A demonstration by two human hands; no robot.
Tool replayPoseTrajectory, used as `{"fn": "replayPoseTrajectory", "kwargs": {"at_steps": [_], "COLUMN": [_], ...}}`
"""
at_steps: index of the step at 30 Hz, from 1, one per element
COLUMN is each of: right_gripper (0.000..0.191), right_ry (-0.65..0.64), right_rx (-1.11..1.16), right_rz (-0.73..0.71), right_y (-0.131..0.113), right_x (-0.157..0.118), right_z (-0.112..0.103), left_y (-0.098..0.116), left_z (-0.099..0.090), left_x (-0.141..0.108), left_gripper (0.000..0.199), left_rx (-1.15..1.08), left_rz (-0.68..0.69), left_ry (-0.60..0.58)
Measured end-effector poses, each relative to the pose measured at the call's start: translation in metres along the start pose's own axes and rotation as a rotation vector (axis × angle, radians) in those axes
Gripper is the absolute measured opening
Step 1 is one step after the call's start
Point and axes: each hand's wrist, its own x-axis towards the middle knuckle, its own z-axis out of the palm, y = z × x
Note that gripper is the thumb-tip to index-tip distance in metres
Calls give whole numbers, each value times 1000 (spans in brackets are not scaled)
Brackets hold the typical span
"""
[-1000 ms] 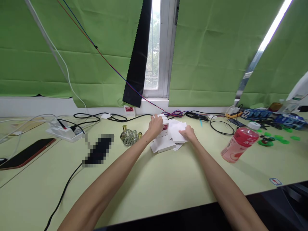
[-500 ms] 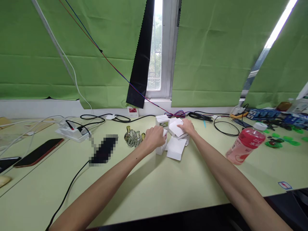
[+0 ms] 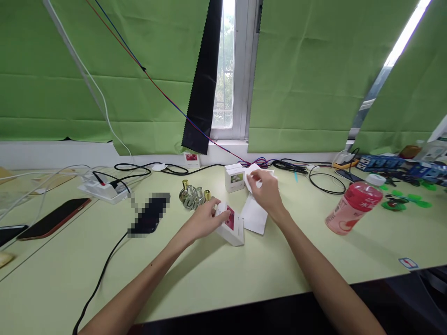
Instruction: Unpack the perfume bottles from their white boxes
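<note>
A white box with a red picture is gripped in my left hand, tilted just above or on the table. My right hand is closed over white paper or card pieces; what its fingertips pinch, if anything, is too small to make out. Behind, between the hands, stand white boxes, the front one with a greenish picture. Several small glass bottles with gold and silver caps cluster to the left of my left hand.
A pink drink bottle stands at the right. On the left lie a dark phone, a red-edged phone and a power strip. Black cables run along the wall; blue packs sit at the far right.
My left hand has brought the red-pictured box nearer and tilted it, uncovering the boxes behind. My right hand has moved slightly left and down over the white pieces, its fingers now curled.
</note>
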Motion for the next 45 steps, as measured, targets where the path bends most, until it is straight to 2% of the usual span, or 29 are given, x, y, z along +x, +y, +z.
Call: {"fn": "replayPoseTrajectory", "kwargs": {"at_steps": [2,4,6,10,13,19,23,27,29,32,35,37,40,41,42,44,45], "right_gripper": [31,38,43,47,45,33,32,30,29,26,23,20,18,25,39,71,82], "right_ry": [-271,-423,-552,-760,-897,-858,-830,-801,-777,-733,-625,-504,-314,-304,-331,-452,-518], "right_rx": [123,122,85,84,310,587,623,617,571,417,201,97,30,24,23,22,19], "right_rz": [18,60,184,458,578,735,809,848,853,800,689,530,186,83,-5,-134,-179], "right_y": [-19,-31,-35,-22,-7,3,0,3,5,6,0,-8,-20,-23,-25,-28,-28], "right_x": [-23,-44,-60,-79,-87,-97,-97,-98,-100,-104,-107,-107,-105,-103,-102,-101,-100], "right_z": [-7,-12,-13,-3,11,18,14,12,10,6,2,0,3,6,9,18,22], "left_y": [-9,-19,-29,-50,-64,-76,-77,-80,-79,-73,-65,-61,-60,-60,-62,-66,-68], "left_z": [2,3,2,-1,0,8,11,11,10,7,7,7,8,8,8,6,5], "left_x": [-5,-9,-10,-10,-10,-11,-15,-17,-19,-23,-26,-27,-27,-26,-25,-23,-22], "left_gripper": [50,56,60,68,69,63,61,59,58,62,67,65,50,46,43,38,35], "left_rx": [-134,-186,-185,-128,-93,-105,-171,-163,-189,-273,-376,-460,-617,-654,-670,-643,-611], "left_rz": [-68,-113,-122,-135,-117,-102,-103,-110,-112,-117,-92,-75,-43,-29,-17,-10,-18], "left_ry": [-24,-34,-41,-61,-80,-64,-24,104,132,115,148,200,233,213,177,74,22]}}
